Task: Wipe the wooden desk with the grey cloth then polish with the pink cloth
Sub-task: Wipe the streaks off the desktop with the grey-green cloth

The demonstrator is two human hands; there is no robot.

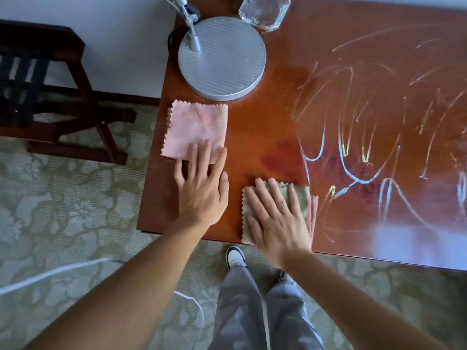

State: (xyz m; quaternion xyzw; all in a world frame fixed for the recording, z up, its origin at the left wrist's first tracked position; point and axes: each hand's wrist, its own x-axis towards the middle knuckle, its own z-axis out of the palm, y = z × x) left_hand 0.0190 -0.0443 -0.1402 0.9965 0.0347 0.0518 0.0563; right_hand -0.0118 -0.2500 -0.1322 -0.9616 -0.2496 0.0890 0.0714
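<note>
1. Two hands lie flat on the table [252, 127], fingers straight and spread; neither one curls round anything.
2. The right hand [275, 218] presses palm-down on the grey cloth [302, 198], which sits at the near edge of the table, covering most of it.
3. The left hand [202, 188] rests beside it, apart from the right, with its fingertips [193, 150] on the near edge of the pink cloth [195, 128].
4. The pink cloth lies flat and square near the left edge of the table, just in front of the round grey lamp base [222, 59].
5. Chalk-like scribbles [366, 147] in white, blue and yellow cover the wood to the right of the grey cloth.
6. A clear glass object [264, 12] stands at the far edge, beside the lamp base.
7. A dark wooden chair [50, 97] stands on the patterned carpet [63, 210], left of the table.
</note>
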